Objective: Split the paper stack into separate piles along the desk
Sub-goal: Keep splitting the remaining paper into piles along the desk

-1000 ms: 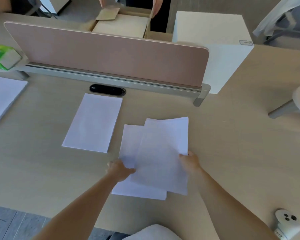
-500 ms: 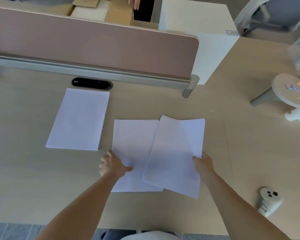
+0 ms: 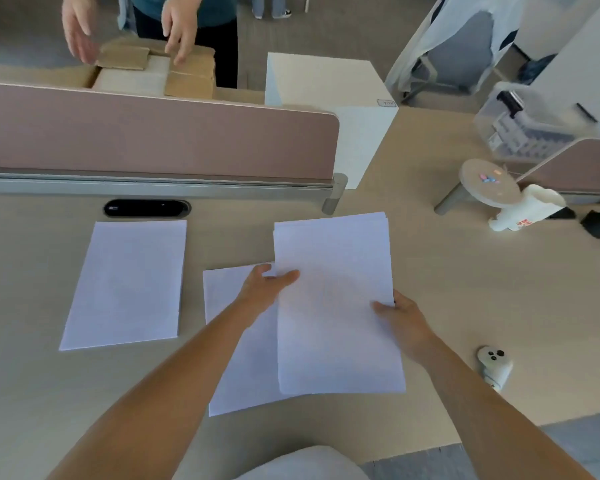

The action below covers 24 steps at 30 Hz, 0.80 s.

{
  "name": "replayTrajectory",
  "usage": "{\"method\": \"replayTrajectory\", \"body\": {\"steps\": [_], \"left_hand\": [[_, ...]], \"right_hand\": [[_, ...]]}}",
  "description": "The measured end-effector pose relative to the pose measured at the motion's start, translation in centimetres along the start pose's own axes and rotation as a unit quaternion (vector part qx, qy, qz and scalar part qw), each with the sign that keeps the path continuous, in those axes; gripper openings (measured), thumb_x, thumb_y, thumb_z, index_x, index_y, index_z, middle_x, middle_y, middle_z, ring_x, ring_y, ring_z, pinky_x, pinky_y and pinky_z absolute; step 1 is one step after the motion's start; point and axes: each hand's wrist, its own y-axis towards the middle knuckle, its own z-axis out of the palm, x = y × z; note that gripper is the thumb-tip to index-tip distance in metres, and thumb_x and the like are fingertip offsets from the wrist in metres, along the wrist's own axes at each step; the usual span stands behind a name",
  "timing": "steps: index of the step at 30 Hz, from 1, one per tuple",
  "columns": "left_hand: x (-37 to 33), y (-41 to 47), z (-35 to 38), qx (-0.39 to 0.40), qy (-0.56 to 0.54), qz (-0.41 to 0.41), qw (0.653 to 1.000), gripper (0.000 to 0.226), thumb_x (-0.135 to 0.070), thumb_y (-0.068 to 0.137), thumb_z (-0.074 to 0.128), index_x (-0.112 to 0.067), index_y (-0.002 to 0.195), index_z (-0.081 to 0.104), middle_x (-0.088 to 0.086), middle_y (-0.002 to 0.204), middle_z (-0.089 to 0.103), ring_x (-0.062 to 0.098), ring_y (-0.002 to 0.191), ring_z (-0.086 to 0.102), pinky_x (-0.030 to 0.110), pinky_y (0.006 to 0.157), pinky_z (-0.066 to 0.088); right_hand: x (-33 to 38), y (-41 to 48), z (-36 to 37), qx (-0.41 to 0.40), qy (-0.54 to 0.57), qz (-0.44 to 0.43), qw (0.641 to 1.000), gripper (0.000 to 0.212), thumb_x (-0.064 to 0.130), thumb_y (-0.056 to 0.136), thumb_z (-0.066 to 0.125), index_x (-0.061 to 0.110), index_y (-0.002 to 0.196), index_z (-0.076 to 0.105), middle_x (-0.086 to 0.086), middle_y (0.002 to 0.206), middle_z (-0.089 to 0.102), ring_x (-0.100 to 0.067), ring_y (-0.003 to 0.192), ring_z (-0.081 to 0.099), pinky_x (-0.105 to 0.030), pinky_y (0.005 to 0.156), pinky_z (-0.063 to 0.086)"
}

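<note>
Gripping sheaf (image 3: pixel 333 306) at sides w/ left hand (image 3: pixel 261 292) & right hand (image 3: pixel 406 321), overlapping pile (image 3: pixel 253 389)

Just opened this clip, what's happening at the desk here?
A person is sorting paper into piles on the desk. The left hand and right hand hold a sheaf by its side edges, overlapping the right part of a laid-down pile. Another pile lies further left.
</note>
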Motion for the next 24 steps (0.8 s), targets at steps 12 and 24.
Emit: {"method": "replayTrajectory", "body": {"steps": [12,24], "left_hand": [[-5.4,-3.8,9.8,0.033,-0.106,0.229,0.967,0.007,-0.013,0.089,0.07,-0.019,0.091,0.074,-0.01,0.083,0.076,0.006,0.08,0.073,0.024,0.07,0.057],[-4.1,-3.5,14.3,-0.091,-0.049,0.167,0.981,0.038,-0.036,0.066,0.083,-0.013,0.095,0.075,0.014,0.097,0.075,0.027,0.089,0.071,0.052,0.088,0.054]], "right_hand": [[2.6,0.5,-5.7,-0.086,-0.002,-0.174,0.981,0.031,0.003,0.099,0.05,0.016,0.126,0.061,0.006,0.115,0.071,-0.009,0.106,0.066,-0.03,0.092,0.051],[1.2,4.9,-9.5,0.042,0.072,-0.155,0.984,0.014,0.031,0.082,0.078,0.028,0.095,0.076,-0.006,0.104,0.075,-0.022,0.104,0.069,-0.039,0.091,0.054]]}}
